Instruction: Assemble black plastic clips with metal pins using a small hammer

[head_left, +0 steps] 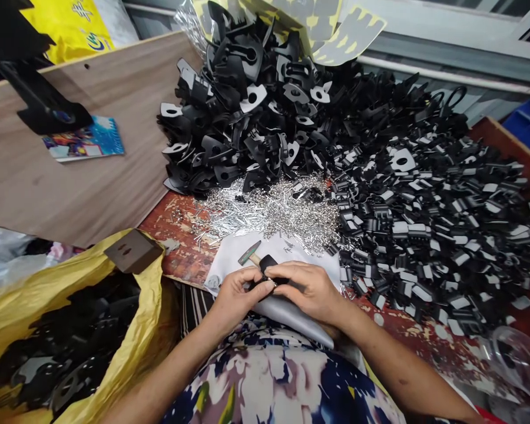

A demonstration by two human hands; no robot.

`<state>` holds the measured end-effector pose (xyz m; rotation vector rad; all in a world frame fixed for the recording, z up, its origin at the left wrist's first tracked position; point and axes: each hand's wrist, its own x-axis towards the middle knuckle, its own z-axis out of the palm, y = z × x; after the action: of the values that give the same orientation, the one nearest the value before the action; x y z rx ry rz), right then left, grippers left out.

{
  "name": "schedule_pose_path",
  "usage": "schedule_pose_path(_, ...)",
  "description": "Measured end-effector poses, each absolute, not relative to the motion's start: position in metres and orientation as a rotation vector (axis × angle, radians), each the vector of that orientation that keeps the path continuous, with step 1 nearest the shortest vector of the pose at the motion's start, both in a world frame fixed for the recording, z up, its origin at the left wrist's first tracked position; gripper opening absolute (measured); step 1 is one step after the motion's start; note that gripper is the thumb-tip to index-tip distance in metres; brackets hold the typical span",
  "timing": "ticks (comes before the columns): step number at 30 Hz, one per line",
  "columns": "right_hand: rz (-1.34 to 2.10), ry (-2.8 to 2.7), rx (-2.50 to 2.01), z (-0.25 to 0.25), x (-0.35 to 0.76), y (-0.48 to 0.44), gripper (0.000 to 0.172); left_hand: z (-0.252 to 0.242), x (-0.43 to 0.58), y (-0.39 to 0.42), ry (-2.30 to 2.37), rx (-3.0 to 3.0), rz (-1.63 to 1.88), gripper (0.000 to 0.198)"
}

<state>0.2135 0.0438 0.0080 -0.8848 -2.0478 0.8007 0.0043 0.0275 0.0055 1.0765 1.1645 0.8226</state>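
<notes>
Scuffed red wooden tabletop (189, 264) ahead; at six o'clock, our left hand (239, 290) and right hand (312, 288) pinch a rounded black plastic part (268, 262), which could slip if our grip loosens.

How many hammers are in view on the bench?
1. The hammer shows against the white sheet, on the near side of the silver pin heap. Its handle is partly covered; others could be hidden under the heaps.

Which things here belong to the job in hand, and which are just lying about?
Likely in the job: black piece held by left hand and right hand, metal pins, piled black parts, hammer.

Likely just lying about: blue booklet, clear plastic container.
</notes>
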Motion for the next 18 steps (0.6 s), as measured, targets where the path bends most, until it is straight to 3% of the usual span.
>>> schedule_pose_path(3, 0.736, -2.046, -1.251, 0.004, 0.223, 0.071, 0.019, 0.006, 0.000, 0.027, 1.216, 1.000, 0.870, 0.039)
schedule_pose_path(8, 0.239, -2.421, -1.866, -0.001, 0.213, 0.115, 0.022, 0.003, -0.005, 0.027, 1.239, 0.976, 0.930, 0.034)
schedule_pose_path(18, 0.293, -2.645, -1.815, 0.004, 0.197, 0.126, 0.016, -0.008, -0.011, 0.027, 1.137, 0.721, 1.067, 0.029)
